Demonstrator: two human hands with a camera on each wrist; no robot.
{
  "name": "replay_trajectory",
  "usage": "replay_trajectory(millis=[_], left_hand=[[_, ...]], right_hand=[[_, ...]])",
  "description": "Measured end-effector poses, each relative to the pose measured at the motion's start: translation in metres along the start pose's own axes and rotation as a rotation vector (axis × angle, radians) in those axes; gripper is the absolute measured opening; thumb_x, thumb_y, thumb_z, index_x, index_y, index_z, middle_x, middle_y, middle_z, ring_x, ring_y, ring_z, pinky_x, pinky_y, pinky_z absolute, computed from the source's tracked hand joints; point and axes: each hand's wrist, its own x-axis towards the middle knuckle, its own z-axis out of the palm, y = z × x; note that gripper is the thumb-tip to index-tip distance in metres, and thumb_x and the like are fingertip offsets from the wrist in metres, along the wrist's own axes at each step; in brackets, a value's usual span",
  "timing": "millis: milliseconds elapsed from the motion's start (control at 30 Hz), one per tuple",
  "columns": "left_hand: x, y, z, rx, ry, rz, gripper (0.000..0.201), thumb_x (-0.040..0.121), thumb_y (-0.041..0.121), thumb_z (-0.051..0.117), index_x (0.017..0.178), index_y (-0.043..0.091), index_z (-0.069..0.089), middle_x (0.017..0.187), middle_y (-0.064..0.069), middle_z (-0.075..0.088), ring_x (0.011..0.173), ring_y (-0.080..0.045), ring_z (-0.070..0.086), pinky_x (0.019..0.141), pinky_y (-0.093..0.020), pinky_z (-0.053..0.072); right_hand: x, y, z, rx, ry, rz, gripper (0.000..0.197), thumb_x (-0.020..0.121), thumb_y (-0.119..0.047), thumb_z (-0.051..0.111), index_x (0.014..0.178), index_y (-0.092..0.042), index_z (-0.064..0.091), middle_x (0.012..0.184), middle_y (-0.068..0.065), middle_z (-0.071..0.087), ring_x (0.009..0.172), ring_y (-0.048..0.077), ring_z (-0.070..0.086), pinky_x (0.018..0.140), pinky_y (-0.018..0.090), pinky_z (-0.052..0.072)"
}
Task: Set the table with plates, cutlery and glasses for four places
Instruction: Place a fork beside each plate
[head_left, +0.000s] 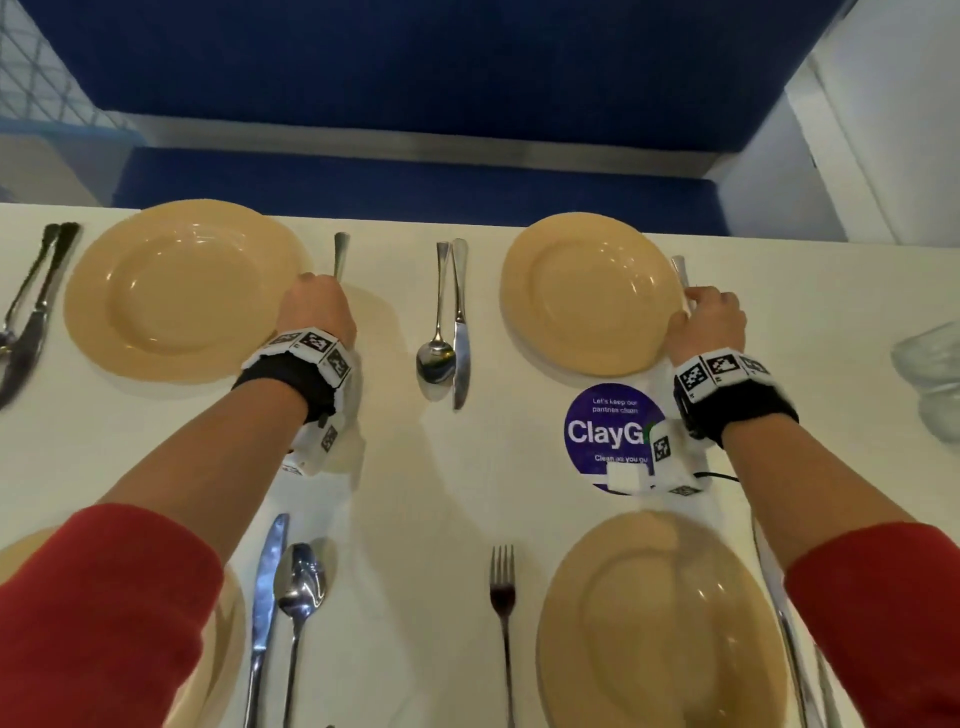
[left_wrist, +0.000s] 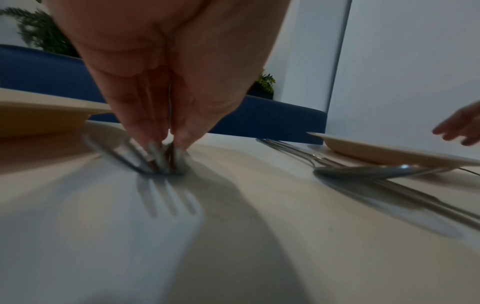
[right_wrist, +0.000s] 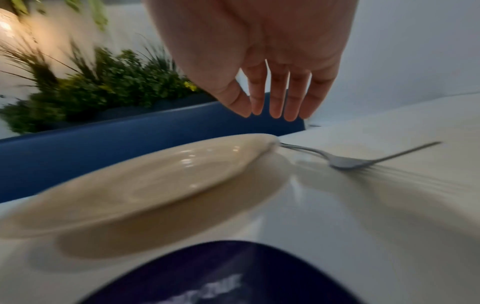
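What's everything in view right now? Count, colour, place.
plates: four, tan, two far, two near
forks: three, silver; one near centre, one by each far plate
spoon and knife pairs: two clear, silver, far centre and near left; more cutlery at both edges
glasses: clear, right edge, count unclear
sticker: one, purple, on white table
left hand: fingertips on the far-left fork
right hand: fingers straight, above the far-right fork
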Motion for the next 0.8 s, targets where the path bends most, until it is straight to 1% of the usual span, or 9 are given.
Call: replay_trajectory(millis=[100, 167, 233, 333, 433, 633, 733, 800], left_hand=[[-0.004, 0.003, 0.001, -0.006, -0.001, -0.047, 0.020, 0.090, 0.001, 0.048, 0.102, -0.005, 0.064, 0.100, -0.024, 0.063, 0.092, -0.040, 0.061, 0.070, -0.040, 0.047], [-0.006, 0.003, 0.002, 0.005, -0.009, -0.072, 0.021, 0.090, 0.000, 0.048, 0.102, -0.005, 0.064, 0.100, -0.025, 0.063, 0.092, -0.041, 0.062, 0.073, -0.041, 0.049], [-0.008, 0.004, 0.003, 0.032, -0.015, -0.075, 0.023, 0.091, 0.000, 0.045, 0.102, -0.005, 0.064, 0.100, -0.025, 0.064, 0.092, -0.042, 0.061, 0.073, -0.041, 0.048], [-0.010, 0.006, 0.002, 0.066, -0.011, -0.073, 0.025, 0.093, 0.000, 0.041, 0.101, -0.006, 0.064, 0.099, -0.027, 0.064, 0.092, -0.043, 0.060, 0.073, -0.042, 0.047], [-0.009, 0.009, 0.000, 0.063, 0.000, -0.079, 0.025, 0.093, 0.001, 0.042, 0.102, -0.007, 0.064, 0.098, -0.027, 0.063, 0.091, -0.043, 0.060, 0.074, -0.044, 0.048], [-0.015, 0.010, -0.004, -0.002, 0.035, -0.084, 0.023, 0.092, 0.004, 0.047, 0.108, -0.002, 0.063, 0.101, -0.027, 0.063, 0.095, -0.043, 0.059, 0.078, -0.045, 0.047], [-0.018, 0.007, -0.004, 0.032, 0.053, -0.033, 0.022, 0.093, 0.004, 0.046, 0.106, -0.002, 0.063, 0.096, -0.026, 0.064, 0.090, -0.041, 0.059, 0.072, -0.043, 0.046], [-0.019, 0.007, -0.005, 0.074, 0.027, -0.016, 0.022, 0.093, 0.003, 0.045, 0.105, -0.001, 0.063, 0.096, -0.025, 0.064, 0.089, -0.040, 0.058, 0.072, -0.042, 0.045]], right_hand=[[0.021, 0.029, 0.004, -0.048, -0.056, 0.029, 0.040, 0.091, 0.002, 0.041, 0.129, -0.003, 0.051, 0.133, 0.022, 0.045, 0.123, 0.039, 0.043, 0.097, 0.040, 0.038], [0.029, 0.041, 0.009, -0.077, -0.108, 0.005, 0.039, 0.091, 0.003, 0.043, 0.128, -0.001, 0.053, 0.130, 0.024, 0.049, 0.120, 0.040, 0.047, 0.096, 0.039, 0.040], [0.035, 0.048, 0.013, -0.073, -0.110, -0.018, 0.037, 0.090, 0.003, 0.046, 0.125, -0.001, 0.056, 0.125, 0.025, 0.053, 0.116, 0.040, 0.051, 0.094, 0.038, 0.043], [0.043, 0.051, 0.016, -0.033, -0.084, -0.033, 0.036, 0.088, 0.003, 0.049, 0.122, -0.003, 0.058, 0.121, 0.024, 0.056, 0.114, 0.038, 0.054, 0.093, 0.037, 0.044], [0.050, 0.049, 0.017, -0.020, -0.099, -0.060, 0.036, 0.088, 0.004, 0.050, 0.122, -0.004, 0.059, 0.118, 0.021, 0.060, 0.112, 0.035, 0.057, 0.091, 0.033, 0.045], [0.056, 0.046, 0.017, 0.002, -0.110, -0.097, 0.036, 0.089, 0.000, 0.051, 0.124, -0.005, 0.060, 0.119, 0.020, 0.063, 0.110, 0.034, 0.059, 0.091, 0.033, 0.046], [0.056, 0.047, 0.018, -0.002, -0.099, -0.117, 0.035, 0.090, -0.001, 0.051, 0.124, -0.005, 0.060, 0.119, 0.020, 0.063, 0.110, 0.034, 0.059, 0.092, 0.034, 0.046], [0.056, 0.047, 0.019, 0.003, -0.098, -0.111, 0.036, 0.090, 0.001, 0.050, 0.124, -0.005, 0.060, 0.119, 0.020, 0.063, 0.110, 0.034, 0.059, 0.093, 0.033, 0.046]])
